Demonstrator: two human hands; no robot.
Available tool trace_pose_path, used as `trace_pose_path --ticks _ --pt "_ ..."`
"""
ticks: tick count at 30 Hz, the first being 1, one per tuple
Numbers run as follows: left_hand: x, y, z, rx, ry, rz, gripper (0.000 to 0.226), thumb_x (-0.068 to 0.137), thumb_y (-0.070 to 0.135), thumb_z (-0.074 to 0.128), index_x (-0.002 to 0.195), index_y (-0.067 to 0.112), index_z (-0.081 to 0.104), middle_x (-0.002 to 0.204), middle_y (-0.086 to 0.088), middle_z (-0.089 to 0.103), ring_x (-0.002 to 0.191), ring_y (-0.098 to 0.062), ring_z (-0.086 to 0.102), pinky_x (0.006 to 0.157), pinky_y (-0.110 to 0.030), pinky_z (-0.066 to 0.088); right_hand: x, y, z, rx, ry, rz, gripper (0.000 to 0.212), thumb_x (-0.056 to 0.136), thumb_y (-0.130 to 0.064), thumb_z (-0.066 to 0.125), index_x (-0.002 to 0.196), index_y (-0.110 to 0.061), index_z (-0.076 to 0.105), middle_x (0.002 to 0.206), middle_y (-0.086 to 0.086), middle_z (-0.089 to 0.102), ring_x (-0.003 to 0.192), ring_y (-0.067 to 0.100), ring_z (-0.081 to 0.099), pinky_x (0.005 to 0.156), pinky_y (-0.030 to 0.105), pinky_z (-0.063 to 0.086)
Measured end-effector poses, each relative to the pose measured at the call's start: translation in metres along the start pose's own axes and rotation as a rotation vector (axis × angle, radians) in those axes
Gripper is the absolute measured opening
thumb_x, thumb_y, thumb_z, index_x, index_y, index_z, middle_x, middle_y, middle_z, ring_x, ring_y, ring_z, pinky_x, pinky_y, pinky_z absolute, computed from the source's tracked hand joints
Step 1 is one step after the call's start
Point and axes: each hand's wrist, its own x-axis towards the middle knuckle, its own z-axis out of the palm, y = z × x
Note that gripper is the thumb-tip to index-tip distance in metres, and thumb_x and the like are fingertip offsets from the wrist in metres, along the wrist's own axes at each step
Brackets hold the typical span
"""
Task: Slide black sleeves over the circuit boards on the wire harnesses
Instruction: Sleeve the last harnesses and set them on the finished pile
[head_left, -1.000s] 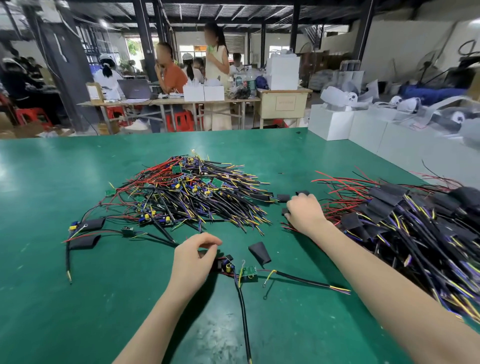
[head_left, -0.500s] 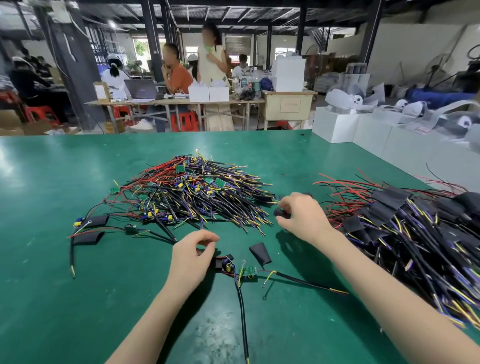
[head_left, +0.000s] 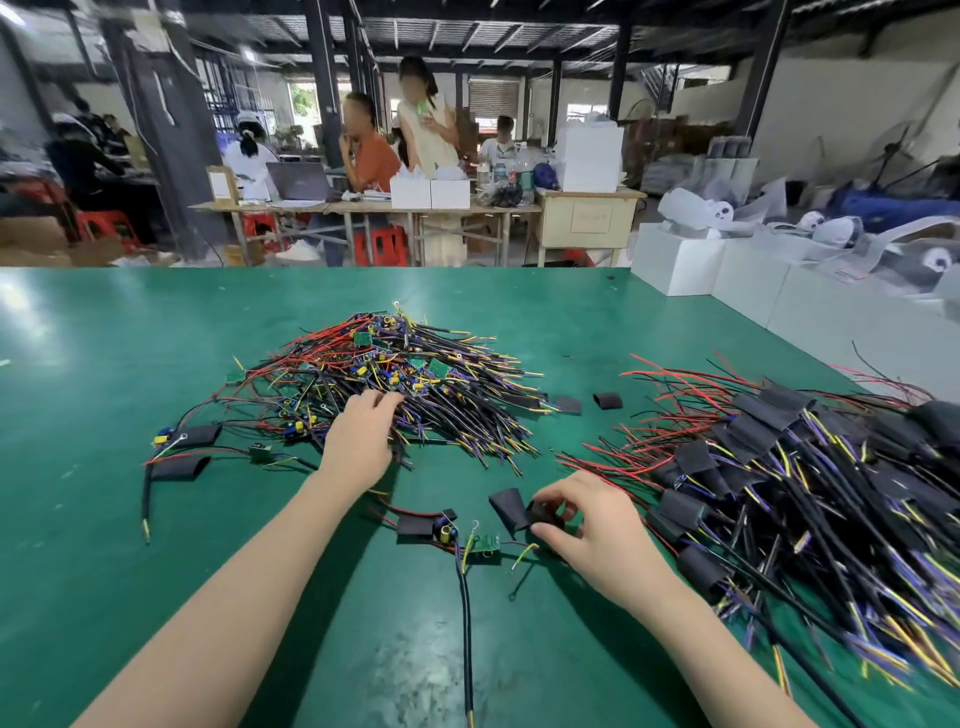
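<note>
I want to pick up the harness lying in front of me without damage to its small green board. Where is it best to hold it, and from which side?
Probably grip the thick black cable just below the green board, coming from above. It lies flat and bare on the table, running toward you, so fingers can pinch it across. The board carries thin loose wires. The left hand seems freer; the right hand pinches a black sleeve.

The tabletop (head_left: 130, 597) is covered in a smooth green mat with a soft shine and some pale scuffs near the front edge. The sleeve (head_left: 509, 509) beside the right hand (head_left: 592, 525) is made of matt black stuff that looks soft and bendy. The wires (head_left: 395, 379) are coated in smooth plastic, red, yellow and black. The small board (head_left: 487, 543) looks hard and green. The boxes (head_left: 675, 265) by the right edge look like plain white card.
</note>
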Motion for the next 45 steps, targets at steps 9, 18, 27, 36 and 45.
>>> trace_pose_path --ticks 9,18,27,36,45 --pt "0.023 -0.017 -0.006 0.430 -0.165 0.244 0.025 0.099 0.017 0.050 0.123 0.014 0.056 0.120 -0.002 0.059 0.116 -0.020 0.052 0.095 -0.030 0.047 -0.002 0.005 -0.003 -0.042 -0.053 -0.022 0.021 0.079 -0.031 0.072 0.098 -0.024 0.068 0.091 -0.006 0.057 0.087 0.011 0.050 0.082 0.028 0.042" --pt "0.001 0.005 -0.009 0.345 -0.120 0.305 0.017 0.092 -0.002 0.048 0.100 0.009 0.058 0.102 -0.004 0.062 0.099 -0.022 0.055 0.083 -0.030 0.047 -0.003 0.006 0.000 -0.104 -0.065 -0.009 0.023 0.082 -0.037 0.067 0.103 -0.029 0.065 0.098 -0.009 0.055 0.096 0.011 0.049 0.083 0.027 0.041" --pt "0.018 -0.010 -0.017 -0.098 0.071 0.245 0.038 0.094 0.027 0.059 0.129 0.012 0.056 0.125 -0.003 0.057 0.113 -0.020 0.055 0.100 -0.036 0.045 -0.002 0.007 0.001 -0.105 -0.061 0.006 0.026 0.083 -0.040 0.066 0.107 -0.030 0.066 0.097 -0.009 0.056 0.096 0.011 0.050 0.083 0.026 0.041" --pt "0.058 -0.024 -0.007 0.287 -0.162 0.129 0.035 0.100 0.020 0.045 0.135 0.016 0.046 0.131 -0.010 0.049 0.124 -0.028 0.040 0.095 -0.040 0.046 -0.003 0.010 0.001 -0.111 -0.060 0.012 0.026 0.083 -0.040 0.066 0.108 -0.031 0.065 0.096 -0.012 0.053 0.095 0.007 0.047 0.080 0.021 0.039" --pt "0.060 -0.017 -0.004 0.501 -0.093 0.254 0.016 0.097 0.011 0.046 0.111 0.017 0.051 0.113 -0.003 0.051 0.110 -0.023 0.044 0.082 -0.030 0.043 0.000 0.015 0.002 -0.117 -0.112 0.064 0.027 0.079 -0.042 0.065 0.101 -0.026 0.069 0.092 -0.004 0.055 0.088 0.013 0.053 0.078 0.028 0.043"
